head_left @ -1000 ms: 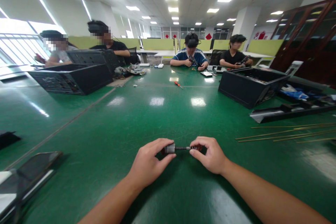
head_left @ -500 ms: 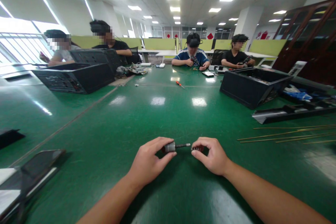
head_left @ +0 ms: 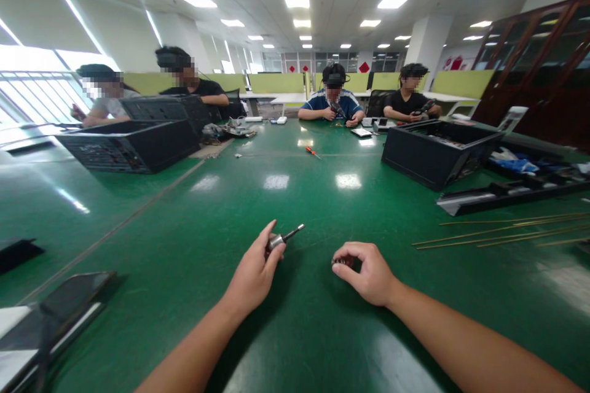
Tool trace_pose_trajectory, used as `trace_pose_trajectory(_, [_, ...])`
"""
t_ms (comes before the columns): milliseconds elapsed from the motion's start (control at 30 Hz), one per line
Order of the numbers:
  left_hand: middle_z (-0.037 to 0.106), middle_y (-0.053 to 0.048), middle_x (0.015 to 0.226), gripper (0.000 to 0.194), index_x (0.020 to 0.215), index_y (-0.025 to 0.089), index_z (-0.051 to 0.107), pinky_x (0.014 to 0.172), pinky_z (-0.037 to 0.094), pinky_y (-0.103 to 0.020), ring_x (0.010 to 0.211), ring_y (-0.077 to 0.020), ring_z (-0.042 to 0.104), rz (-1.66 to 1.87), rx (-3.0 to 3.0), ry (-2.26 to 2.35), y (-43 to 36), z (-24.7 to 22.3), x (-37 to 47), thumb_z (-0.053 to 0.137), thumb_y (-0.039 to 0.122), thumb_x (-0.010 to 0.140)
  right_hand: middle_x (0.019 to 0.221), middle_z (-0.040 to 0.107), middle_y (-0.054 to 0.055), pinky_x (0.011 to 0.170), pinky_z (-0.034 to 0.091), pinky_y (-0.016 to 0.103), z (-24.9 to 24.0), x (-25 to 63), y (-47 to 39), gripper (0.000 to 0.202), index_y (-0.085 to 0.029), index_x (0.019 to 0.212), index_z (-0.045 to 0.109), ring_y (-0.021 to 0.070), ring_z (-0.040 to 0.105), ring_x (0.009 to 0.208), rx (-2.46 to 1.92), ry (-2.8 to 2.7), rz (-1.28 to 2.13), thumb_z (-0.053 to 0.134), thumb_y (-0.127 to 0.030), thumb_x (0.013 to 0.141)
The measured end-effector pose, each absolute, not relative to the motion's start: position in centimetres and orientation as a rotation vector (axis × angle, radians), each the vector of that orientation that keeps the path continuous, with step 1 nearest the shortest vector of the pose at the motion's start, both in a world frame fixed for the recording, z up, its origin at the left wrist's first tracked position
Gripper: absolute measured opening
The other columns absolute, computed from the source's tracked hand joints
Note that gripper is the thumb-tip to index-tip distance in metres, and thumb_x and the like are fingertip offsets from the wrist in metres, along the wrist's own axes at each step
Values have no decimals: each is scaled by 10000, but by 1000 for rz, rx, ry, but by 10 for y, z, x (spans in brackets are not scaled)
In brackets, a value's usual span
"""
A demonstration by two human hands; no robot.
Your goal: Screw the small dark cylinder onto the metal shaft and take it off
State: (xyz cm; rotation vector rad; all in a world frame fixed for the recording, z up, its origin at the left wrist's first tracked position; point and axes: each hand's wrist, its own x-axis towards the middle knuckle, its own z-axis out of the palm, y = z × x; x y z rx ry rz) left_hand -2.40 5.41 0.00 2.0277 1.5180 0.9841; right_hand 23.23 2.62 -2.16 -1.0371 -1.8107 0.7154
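My left hand (head_left: pixel 257 267) is closed round a silver cylindrical part with a thin shaft (head_left: pixel 278 241). The dark shaft has a bright tip and points up and to the right, away from my fingers. To its right, my right hand (head_left: pixel 367 272) pinches a small dark reddish part with a ridged, shiny edge (head_left: pixel 343 260); my fingers cover much of it and its kind is unclear. The two parts are apart, above the green tabletop (head_left: pixel 304 331).
Black computer cases stand at left (head_left: pixel 129 146) and right (head_left: pixel 436 153). An orange screwdriver (head_left: pixel 310 151) lies farther back. Thin brass-coloured rods (head_left: pixel 488 234) and a black metal rail (head_left: pixel 502 193) are at right, a dark flat panel (head_left: pixel 59 307) at left. Several people sit opposite.
My left hand has moved left and tilted the silver part, so its shaft now points upward and away from the right hand's part. My right hand stays almost in place.
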Motion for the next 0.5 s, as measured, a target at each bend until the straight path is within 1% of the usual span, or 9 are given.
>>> trace_pose_trajectory(67, [662,-41,880,539,1378,146,472,878,517,-389,832,-192,662,1070,1925,1471,55,2,-24,506,420,914,661,646,15,594,451,247,-22,232,26,64,-179,767,697,143,579,606,-1032,-1819,708,661,-220,800])
trace_pose_trajectory(167, [690,-71,980,534,1285,141,552,904,539,-373,936,-208,688,1232,1580,1348,56,14,-29,639,409,832,659,649,14,584,455,243,-22,231,25,61,-180,768,701,142,582,600,-1019,-1834,706,667,-224,793])
trace_pose_trajectory(233, [705,-82,1011,456,1162,144,604,922,550,-377,996,-233,692,1336,1333,1289,56,25,-41,694,388,788,661,652,14,586,461,242,-23,230,25,61,-179,762,702,142,586,600,-1007,-1841,709,669,-224,789])
trace_pose_trajectory(333, [725,-84,983,306,975,158,635,842,590,-371,1035,-265,681,1393,1143,1378,53,38,-74,676,400,792,664,654,14,590,468,240,-23,228,25,51,-182,768,704,143,589,604,-994,-1845,723,672,-219,782])
trace_pose_trajectory(400, [742,-50,985,284,957,191,637,784,601,-349,1092,-268,653,1363,1152,1594,47,40,-106,671,423,796,667,655,16,593,470,238,-23,227,25,46,-183,765,704,143,592,608,-993,-1839,735,674,-216,778])
trace_pose_trajectory(467, [754,35,992,287,995,255,630,783,605,-359,1142,-262,626,1317,1202,1797,38,36,-142,692,437,780,669,655,17,598,471,238,-24,225,26,43,-181,761,704,143,595,611,-988,-1835,748,675,-209,773])
trace_pose_trajectory(500, [757,80,970,281,982,283,630,781,609,-377,1136,-262,630,1282,1233,1871,32,32,-160,709,441,764,669,654,17,600,470,237,-25,225,26,42,-179,759,705,143,596,611,-984,-1836,754,676,-208,771])
